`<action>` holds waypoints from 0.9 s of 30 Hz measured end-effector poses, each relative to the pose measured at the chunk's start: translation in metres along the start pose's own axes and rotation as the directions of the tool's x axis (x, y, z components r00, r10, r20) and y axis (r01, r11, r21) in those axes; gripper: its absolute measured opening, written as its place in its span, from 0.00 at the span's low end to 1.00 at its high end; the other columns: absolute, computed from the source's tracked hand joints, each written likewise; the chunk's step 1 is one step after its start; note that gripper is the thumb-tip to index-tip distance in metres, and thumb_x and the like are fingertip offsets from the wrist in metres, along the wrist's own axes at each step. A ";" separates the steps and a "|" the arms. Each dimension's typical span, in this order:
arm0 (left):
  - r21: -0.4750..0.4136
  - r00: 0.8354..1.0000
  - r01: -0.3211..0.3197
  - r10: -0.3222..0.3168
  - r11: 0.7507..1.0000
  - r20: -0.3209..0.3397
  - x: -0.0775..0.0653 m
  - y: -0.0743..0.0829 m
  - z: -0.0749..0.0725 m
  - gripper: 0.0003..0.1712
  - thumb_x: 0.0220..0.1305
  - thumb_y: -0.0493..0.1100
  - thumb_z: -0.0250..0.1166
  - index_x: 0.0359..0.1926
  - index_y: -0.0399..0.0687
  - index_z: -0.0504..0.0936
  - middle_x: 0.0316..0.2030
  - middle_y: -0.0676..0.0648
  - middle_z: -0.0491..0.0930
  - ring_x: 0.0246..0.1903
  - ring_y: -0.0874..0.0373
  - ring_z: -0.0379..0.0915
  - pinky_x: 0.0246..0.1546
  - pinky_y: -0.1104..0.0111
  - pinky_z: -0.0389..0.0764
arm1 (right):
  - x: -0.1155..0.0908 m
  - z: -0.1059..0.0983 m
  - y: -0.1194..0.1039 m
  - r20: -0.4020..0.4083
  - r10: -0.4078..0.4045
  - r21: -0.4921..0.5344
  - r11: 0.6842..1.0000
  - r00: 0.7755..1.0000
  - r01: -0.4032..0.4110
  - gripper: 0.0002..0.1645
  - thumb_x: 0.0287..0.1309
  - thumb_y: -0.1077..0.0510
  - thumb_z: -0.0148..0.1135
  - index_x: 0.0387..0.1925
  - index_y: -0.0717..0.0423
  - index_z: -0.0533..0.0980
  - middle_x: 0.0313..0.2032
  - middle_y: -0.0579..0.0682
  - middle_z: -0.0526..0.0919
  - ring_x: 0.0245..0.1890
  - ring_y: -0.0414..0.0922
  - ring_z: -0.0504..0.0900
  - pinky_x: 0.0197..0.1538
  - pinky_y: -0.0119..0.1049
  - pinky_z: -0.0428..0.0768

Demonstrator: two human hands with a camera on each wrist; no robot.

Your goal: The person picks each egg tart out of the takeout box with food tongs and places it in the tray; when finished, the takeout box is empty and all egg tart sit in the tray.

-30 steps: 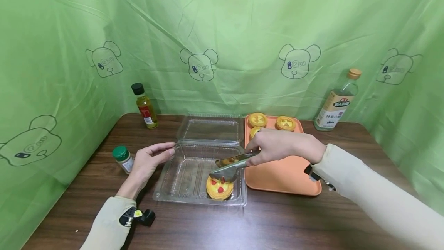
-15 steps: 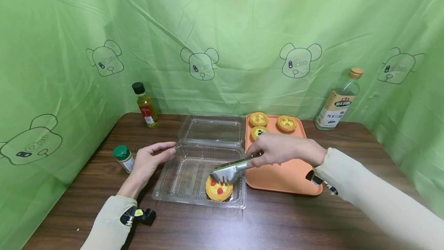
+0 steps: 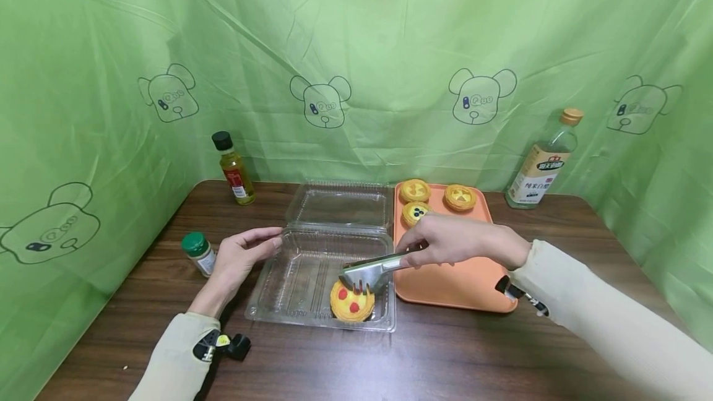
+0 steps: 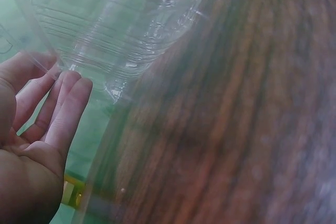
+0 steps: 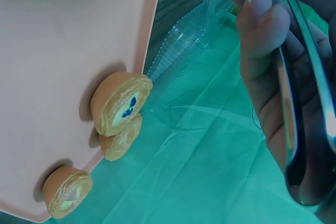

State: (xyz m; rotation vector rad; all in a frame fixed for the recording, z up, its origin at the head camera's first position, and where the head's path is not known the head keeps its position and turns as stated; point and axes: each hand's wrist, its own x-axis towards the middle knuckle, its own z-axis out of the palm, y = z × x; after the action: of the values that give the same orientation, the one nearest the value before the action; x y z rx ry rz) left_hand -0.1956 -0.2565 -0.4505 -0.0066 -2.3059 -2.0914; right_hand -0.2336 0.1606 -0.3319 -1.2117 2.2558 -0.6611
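My right hand (image 3: 445, 239) grips metal food tongs (image 3: 364, 275), whose slotted head rests at the back edge of an egg tart with red toppings (image 3: 352, 307). That tart sits in the front right corner of a clear plastic clamshell box (image 3: 298, 280), its lid folded back. At the box's back left corner, my left hand (image 3: 236, 265) pinches the rim between thumb and fingers; the left wrist view shows these fingers (image 4: 71, 100) on the clear edge. Whether the tongs clasp the tart is hard to see.
An orange tray (image 3: 445, 286) right of the box bears a blueberry-topped tart (image 3: 414, 213) and two plain-topped tarts (image 3: 460, 197). A green-capped jar (image 3: 198, 254) stands beside my left hand. An oil bottle (image 3: 234, 172) and a vinegar bottle (image 3: 540, 169) stand at the back.
The tongs have turned slightly and their two arms now look closer together. My right hand has shifted a little, baring the blueberry tart. My left hand stays at the box's rim.
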 end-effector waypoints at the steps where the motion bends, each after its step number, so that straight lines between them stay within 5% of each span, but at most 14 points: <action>1: 0.001 1.000 0.002 -0.002 1.000 -0.004 0.000 0.000 0.000 0.25 0.70 0.42 0.75 0.62 0.33 0.84 0.49 0.45 0.90 0.46 0.57 0.89 0.48 0.65 0.88 | 0.000 0.000 0.000 -0.001 0.001 0.002 1.000 1.000 -0.001 0.08 0.71 0.58 0.66 0.44 0.46 0.89 0.21 0.35 0.76 0.14 0.31 0.71 0.16 0.29 0.71; 27: 0.004 1.000 0.004 -0.004 1.000 0.000 0.000 -0.003 0.001 0.26 0.69 0.44 0.76 0.63 0.34 0.84 0.51 0.43 0.89 0.46 0.58 0.88 0.48 0.68 0.87 | -0.018 -0.004 0.003 -0.087 0.012 0.011 1.000 0.996 -0.011 0.04 0.73 0.56 0.68 0.44 0.46 0.87 0.24 0.34 0.80 0.15 0.34 0.73 0.15 0.33 0.75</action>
State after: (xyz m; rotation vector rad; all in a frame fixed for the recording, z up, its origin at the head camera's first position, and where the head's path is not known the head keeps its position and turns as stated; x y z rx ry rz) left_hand -0.1959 -0.2562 -0.4533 -0.0022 -2.3114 -2.0891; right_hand -0.2295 0.1783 -0.3276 -1.1848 2.3258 -0.7337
